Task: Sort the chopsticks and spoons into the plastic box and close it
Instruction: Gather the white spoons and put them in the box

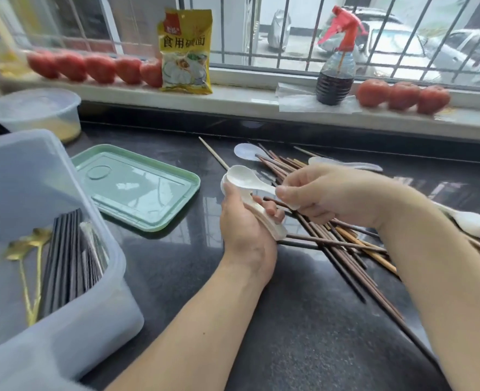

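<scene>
Hands meet over the dark table [176,266], mid-scene. Left hand [244,221] grips a stack of white spoons [264,218], fingers curled round their handles. Right hand [326,193] pinches the handle of one more white spoon [250,180] between thumb and fingers, its bowl resting on top of the stack. I note loose chopsticks [343,244] heaped on the table under and right of the hands, with more white spoons among them, far and right. Box [72,328] sits near left, open; it holds dark chopsticks and gold spoons [27,249] side by side. Green lid [137,184] lies flat on the table between box and hands, touching neither hand.
</scene>
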`<state>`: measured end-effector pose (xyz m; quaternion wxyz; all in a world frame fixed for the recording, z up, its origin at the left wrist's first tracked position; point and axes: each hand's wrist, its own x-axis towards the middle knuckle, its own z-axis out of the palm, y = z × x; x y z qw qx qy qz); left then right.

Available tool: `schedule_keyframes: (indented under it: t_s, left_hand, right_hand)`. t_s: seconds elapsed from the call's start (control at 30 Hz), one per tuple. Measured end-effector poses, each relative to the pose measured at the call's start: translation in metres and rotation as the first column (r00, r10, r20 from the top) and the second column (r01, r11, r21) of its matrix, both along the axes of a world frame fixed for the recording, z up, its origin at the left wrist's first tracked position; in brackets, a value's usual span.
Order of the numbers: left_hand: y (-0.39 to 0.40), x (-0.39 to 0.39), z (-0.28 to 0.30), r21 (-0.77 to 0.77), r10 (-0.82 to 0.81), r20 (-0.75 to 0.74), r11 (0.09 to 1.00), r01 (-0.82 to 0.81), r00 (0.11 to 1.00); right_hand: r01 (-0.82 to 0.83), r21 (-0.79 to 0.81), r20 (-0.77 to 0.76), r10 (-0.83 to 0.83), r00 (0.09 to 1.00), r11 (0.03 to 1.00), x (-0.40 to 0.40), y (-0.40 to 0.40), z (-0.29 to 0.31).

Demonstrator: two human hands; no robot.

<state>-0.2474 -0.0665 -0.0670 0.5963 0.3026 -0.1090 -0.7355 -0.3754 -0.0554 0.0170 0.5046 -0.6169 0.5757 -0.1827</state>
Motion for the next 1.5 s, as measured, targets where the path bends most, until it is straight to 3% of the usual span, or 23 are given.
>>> schedule_keyframes:
  t_s: [0.1, 0.23, 0.57, 0.67, 0.77, 0.8, 0.87, 0.93, 1.3, 1.4, 1.43, 1.5]
  left_hand:
    - [0.003, 0.0, -0.004, -0.003, -0.032, 0.062, 0.999, 0.032, 0.998]
    - [0.005, 0.0, -0.003, 0.002, -0.055, 0.094, 0.998, 0.055, 0.994]
    - [0.003, -0.002, -0.004, 0.018, -0.122, 0.093, 0.993, 0.121, 0.988]
    - [0.004, -0.001, -0.002, 0.017, -0.167, 0.033, 0.986, 0.166, 0.985]
    - [0.005, -0.001, 0.002, 0.035, -0.144, -0.092, 0.988, 0.147, 0.985]
    - [0.006, 0.0, 0.004, 0.033, -0.146, -0.123, 0.988, 0.151, 0.982]
    - [0.009, 0.0, 0.006, 0.034, -0.15, -0.161, 0.987, 0.157, 0.976]
    - [0.01, -0.001, 0.005, 0.038, -0.154, -0.177, 0.986, 0.164, 0.972]
    - [0.019, -0.009, 0.005, -0.055, -0.166, 0.107, 0.983, 0.173, 0.98]
    - [0.02, -0.009, 0.006, -0.059, -0.169, 0.118, 0.983, 0.177, 0.979]
    - [0.02, -0.01, 0.006, -0.061, -0.166, 0.112, 0.983, 0.174, 0.98]
    - [0.019, -0.01, 0.005, -0.07, -0.16, 0.1, 0.983, 0.167, 0.982]
  right_hand:
    - [-0.008, -0.03, -0.185, 0.002, 0.983, 1.0, 0.01, 0.003, -0.005]
    - [-0.081, -0.116, -0.489, 0.014, 0.872, 0.99, 0.02, 0.003, -0.007]
    - [-0.315, -0.154, -0.761, 0.091, 0.643, 0.937, 0.028, 0.017, 0.001]
    - [-0.254, -0.122, -0.709, 0.095, 0.699, 0.959, 0.019, 0.015, 0.012]
    - [0.006, -0.307, -0.583, -0.193, 0.789, 0.952, -0.024, -0.002, 0.011]
    - [0.101, -0.403, -0.575, -0.337, 0.745, 0.91, -0.045, -0.008, 0.005]
    - [0.266, -0.54, -0.577, -0.582, 0.573, 0.798, -0.085, -0.016, -0.014]
    - [0.373, -0.573, -0.58, -0.683, 0.444, 0.729, -0.111, -0.017, -0.031]
    - [0.406, -0.523, -0.65, -0.659, 0.378, 0.749, -0.12, -0.02, -0.053]
    - [0.422, -0.523, -0.656, -0.666, 0.355, 0.741, -0.12, -0.019, -0.042]
    - [0.428, -0.524, -0.634, -0.673, 0.381, 0.736, -0.118, -0.018, -0.033]
    - [0.428, -0.523, -0.529, -0.674, 0.515, 0.737, -0.103, -0.013, -0.007]
